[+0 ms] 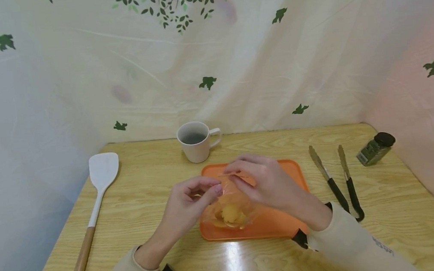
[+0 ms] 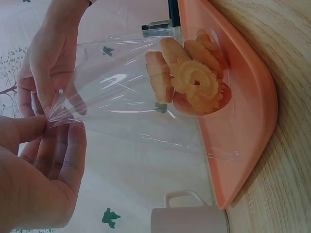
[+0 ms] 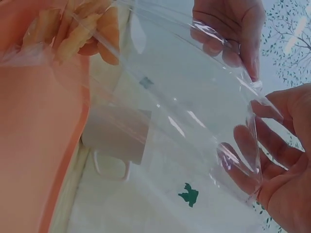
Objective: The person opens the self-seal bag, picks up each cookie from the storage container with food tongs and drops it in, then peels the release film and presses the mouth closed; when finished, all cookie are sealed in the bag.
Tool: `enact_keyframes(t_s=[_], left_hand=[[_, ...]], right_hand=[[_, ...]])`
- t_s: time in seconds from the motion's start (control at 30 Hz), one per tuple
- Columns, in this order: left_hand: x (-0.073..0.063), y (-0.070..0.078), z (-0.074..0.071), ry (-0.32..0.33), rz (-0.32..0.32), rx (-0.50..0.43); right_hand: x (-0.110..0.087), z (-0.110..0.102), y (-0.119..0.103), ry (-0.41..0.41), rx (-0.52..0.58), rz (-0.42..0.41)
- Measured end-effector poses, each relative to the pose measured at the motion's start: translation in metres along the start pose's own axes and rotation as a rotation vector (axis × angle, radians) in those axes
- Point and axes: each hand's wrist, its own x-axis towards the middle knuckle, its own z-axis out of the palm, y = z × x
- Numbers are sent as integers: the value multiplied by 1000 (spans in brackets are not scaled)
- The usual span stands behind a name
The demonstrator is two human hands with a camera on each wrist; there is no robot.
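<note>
A clear plastic bag stands on the orange tray with its top drawn upward. Several golden cookies, one of them a fluted ring, lie in its bottom. My left hand pinches one side of the bag's top between thumb and fingertips. At the opposite side of the mouth, my right hand holds the film, its thumb in front and its bent fingers spread along the edge. Both hands are close together above the tray, and the film between them is gathered toward the left fingertips.
A white mug with dark contents stands behind the tray. On the left lies a white spatula with a wooden handle. Black-handled tongs and a dark-lidded spice jar are on the right. A leaf-patterned curtain hangs behind the table.
</note>
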Motion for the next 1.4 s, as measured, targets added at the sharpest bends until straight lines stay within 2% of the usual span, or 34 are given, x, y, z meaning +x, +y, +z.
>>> enact_keyframes(t_s=[0.13, 0.37, 0.53, 0.8, 1.03, 1.4], left_hand=[[0, 1, 0, -6, -12, -1], [1, 1, 0, -3, -18, 5], [1, 0, 0, 1, -14, 18], [1, -1, 0, 0, 11, 14], [0, -1, 1, -3, 0, 9], [0, 0, 1, -2, 17, 16]], right_hand=[[-2, -3, 1, 15, -1, 13], [-4, -4, 1, -58, -19, 38], [-3, -1, 0, -81, -52, 33], [-2, 1, -2, -76, -74, 32], [-2, 1, -3, -69, -94, 11], [-2, -1, -4, -73, -109, 20]])
